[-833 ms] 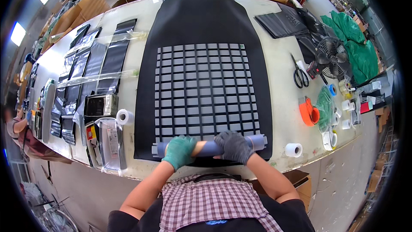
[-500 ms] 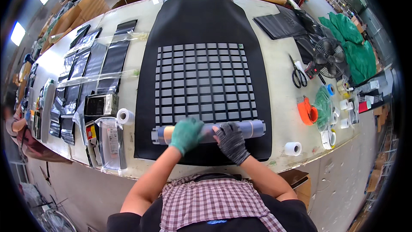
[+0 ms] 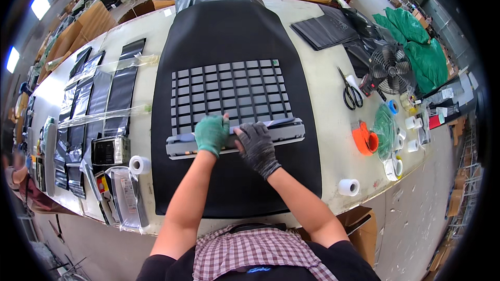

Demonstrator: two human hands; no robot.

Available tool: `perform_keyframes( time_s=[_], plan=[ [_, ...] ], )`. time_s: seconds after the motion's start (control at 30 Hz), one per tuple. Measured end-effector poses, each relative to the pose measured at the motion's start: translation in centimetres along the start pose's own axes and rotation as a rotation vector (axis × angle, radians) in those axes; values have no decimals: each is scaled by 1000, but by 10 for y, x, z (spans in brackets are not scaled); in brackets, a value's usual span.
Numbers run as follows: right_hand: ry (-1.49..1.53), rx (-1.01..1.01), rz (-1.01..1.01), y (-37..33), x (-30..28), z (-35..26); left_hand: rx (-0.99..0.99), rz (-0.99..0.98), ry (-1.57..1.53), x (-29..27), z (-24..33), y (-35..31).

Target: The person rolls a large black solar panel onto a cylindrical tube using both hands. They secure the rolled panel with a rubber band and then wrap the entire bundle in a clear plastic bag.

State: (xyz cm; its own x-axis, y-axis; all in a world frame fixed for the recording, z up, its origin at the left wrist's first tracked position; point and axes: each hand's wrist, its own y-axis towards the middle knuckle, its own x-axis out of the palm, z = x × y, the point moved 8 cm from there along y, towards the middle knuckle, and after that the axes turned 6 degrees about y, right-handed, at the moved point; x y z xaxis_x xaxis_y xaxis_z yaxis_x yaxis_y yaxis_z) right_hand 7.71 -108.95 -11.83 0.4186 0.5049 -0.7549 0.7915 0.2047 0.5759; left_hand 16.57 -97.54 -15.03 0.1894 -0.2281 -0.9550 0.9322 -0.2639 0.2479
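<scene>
Left hand [image 3: 211, 134], in a green knit glove, and right hand [image 3: 256, 145], in a dark grey knit glove, both press palm-down on a long grey rolled tube of sheet material [image 3: 235, 138]. Fingers of each hand are curled over the roll, grasping it. The roll lies crosswise on a large black mat with a raised square-grid panel [image 3: 229, 52], at the grid's near edge. The mat covers the middle of the cream worktop [image 3: 323, 104]. Black-handled scissors [image 3: 352, 93] lie well apart, to the right.
</scene>
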Motion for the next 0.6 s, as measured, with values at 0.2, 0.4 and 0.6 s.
perform_keyframes(
  time_s=[0.2, 0.4, 0.6],
  plan=[
    [18, 364, -415, 47, 61, 76, 280, 247, -77, -32, 32, -6],
    [84, 278, -302, 93, 69, 100, 129, -81, 6, -6, 13, 57],
    [-284, -57, -546, 94, 64, 94, 98, -220, -150, 30, -9, 131]
  ],
)
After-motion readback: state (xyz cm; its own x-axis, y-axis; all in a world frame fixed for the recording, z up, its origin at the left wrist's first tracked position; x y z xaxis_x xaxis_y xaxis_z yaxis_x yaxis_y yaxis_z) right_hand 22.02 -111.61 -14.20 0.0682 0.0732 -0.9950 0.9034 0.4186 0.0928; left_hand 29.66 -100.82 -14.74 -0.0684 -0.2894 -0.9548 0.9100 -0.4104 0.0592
